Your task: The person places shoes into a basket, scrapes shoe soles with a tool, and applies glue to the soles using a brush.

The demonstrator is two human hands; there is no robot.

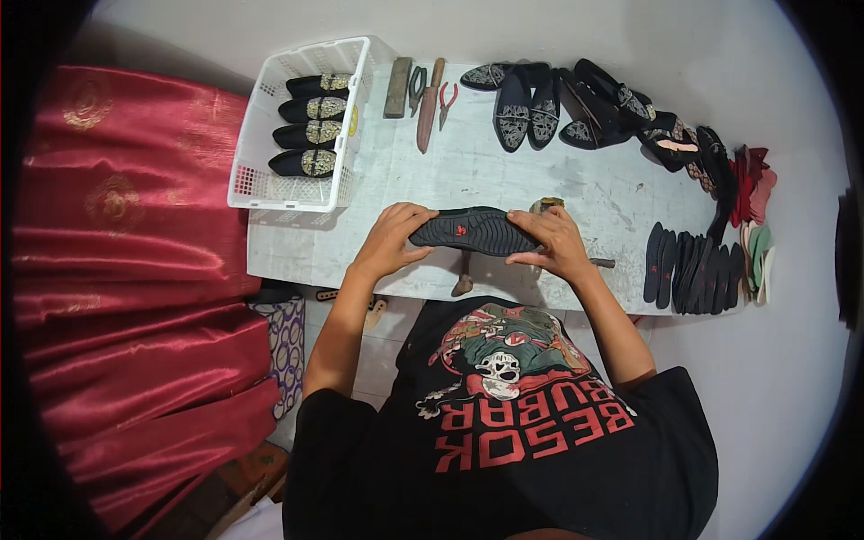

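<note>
A black shoe sole [475, 232] with wavy ridges and a small red mark is held level above the table's near edge, ridged side facing me. My left hand [396, 236] grips its left end, thumb at the lower edge and fingers along the upper one. At the other end my right hand [554, 241] pinches it the same way. Whether an upper is attached behind the sole is hidden. Below it, a wooden tool handle [463, 281] sticks out toward me. Partly behind my right hand stands a small container with a yellowish top [546, 205].
A white basket [347, 166] at the left holds several black shoes. Along the back of the table [396, 171] lie a block [397, 88], a sheathed knife [428, 117], red-handled pliers [446, 103] and patterned shoes [513, 112]. Several black soles [693, 270] stand at the right.
</note>
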